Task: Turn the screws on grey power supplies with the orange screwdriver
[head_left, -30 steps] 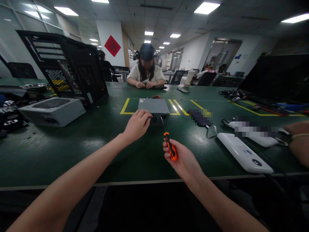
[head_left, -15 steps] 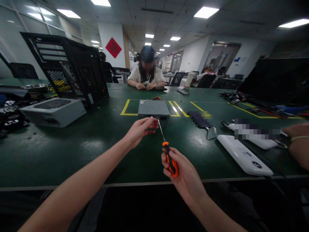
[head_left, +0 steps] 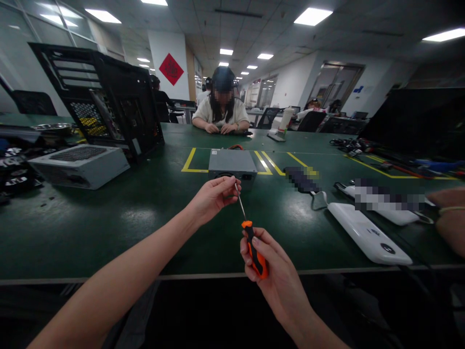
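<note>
My right hand (head_left: 274, 264) is wrapped round the orange and black handle of a screwdriver (head_left: 257, 254), whose thin metal shaft points up and away to the left. At the shaft's tip, my left hand (head_left: 218, 196) has its thumb and fingers pinched together. Anything very small between those fingertips is hidden. Just beyond the left fingers, a grey metal power supply unit (head_left: 232, 160) lies on the green table, with a socket on its near face and coloured wires behind it.
On the left stand a black computer case (head_left: 119, 104) and a second power supply (head_left: 80, 167). White devices (head_left: 366, 235) and a dark phone-like object (head_left: 301, 179) lie to the right, near another person's arm (head_left: 452, 218). Across the table (head_left: 152, 252) sits a person (head_left: 221, 111).
The screwdriver and my right hand have come slightly back towards me. My left fingers have shifted a little right and closed in at the screwdriver's tip.
</note>
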{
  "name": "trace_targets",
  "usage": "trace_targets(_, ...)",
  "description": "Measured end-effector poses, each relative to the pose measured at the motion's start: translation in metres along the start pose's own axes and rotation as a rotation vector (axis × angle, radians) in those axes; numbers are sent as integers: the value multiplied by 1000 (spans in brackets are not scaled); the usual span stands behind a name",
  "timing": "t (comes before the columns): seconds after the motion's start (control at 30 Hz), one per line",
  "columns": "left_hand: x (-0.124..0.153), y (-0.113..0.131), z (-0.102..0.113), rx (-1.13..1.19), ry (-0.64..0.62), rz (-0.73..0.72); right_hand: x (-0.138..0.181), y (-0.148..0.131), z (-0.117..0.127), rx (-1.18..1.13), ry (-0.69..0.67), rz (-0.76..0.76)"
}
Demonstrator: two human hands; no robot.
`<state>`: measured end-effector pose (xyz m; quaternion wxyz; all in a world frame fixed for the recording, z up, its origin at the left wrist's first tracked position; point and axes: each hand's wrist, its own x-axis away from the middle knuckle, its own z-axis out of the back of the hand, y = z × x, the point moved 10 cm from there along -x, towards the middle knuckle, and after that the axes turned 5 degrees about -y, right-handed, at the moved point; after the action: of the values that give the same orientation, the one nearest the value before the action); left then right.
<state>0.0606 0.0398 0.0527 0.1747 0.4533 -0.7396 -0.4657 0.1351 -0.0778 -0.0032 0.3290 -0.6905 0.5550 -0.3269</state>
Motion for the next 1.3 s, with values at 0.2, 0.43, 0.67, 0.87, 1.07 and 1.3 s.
trace_targets(0.2,4,-9,-2,138,63,112,1,-2,1,16,17,30)
trace_targets(0.43,5,-8,-3,155,65,115,1,-3,1,7,37,33)
trace_targets(0.67,4,-4,-6,147,31,87,1,-3,1,-22,42,41)
trace_targets(0.87,2,6,-5,-29,-52,-31,1,3,6,-40,57,16)
trace_targets(1.07,-10,2,11,-299,-3,-111,-8,0,11,35,53,-33)
trace_targets(1.3,-30,-10,43,-494,128,-59,-34,-13,28,32,88,-59)
